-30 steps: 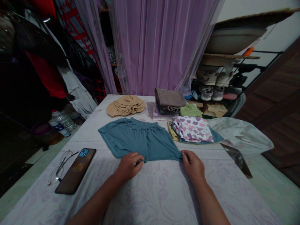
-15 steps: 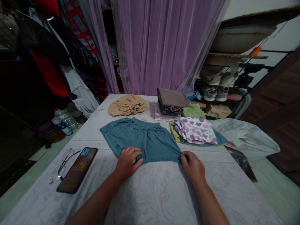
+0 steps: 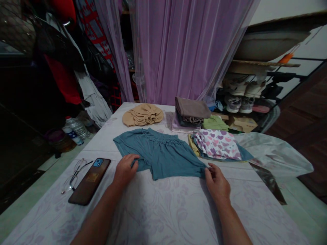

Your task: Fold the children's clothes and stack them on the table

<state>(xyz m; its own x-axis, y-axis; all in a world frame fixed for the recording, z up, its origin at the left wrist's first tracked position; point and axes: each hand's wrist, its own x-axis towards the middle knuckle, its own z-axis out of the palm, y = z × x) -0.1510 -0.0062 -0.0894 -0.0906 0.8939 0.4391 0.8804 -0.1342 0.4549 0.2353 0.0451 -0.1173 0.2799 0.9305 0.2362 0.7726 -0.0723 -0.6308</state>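
A pair of teal shorts (image 3: 168, 156) lies spread on the bed-like surface (image 3: 163, 207), its gathered waistband away from me. My left hand (image 3: 125, 171) rests on the hem of the left leg, thumb and fingers apart with cloth showing between them. At the outer corner of the right leg's hem, my right hand (image 3: 218, 183) pinches the edge between thumb and fingers. Beyond the waistband sits a bunched tan garment (image 3: 143, 115). A heart-print garment (image 3: 217, 143) lies on other folded cloth, just right of the shorts.
A phone (image 3: 90, 182) and eyeglasses (image 3: 74, 178) lie to the left. Folded clothes (image 3: 191, 109) are stacked at the back, beside a green garment (image 3: 216, 123). A clear plastic bag (image 3: 276, 153) hangs over the right edge. Purple curtains (image 3: 186, 51) hang behind.
My left hand has slid left along the hem, and the left leg has shifted with it, opening a gap between the legs. My right hand stays at its corner. The view has shifted slightly.
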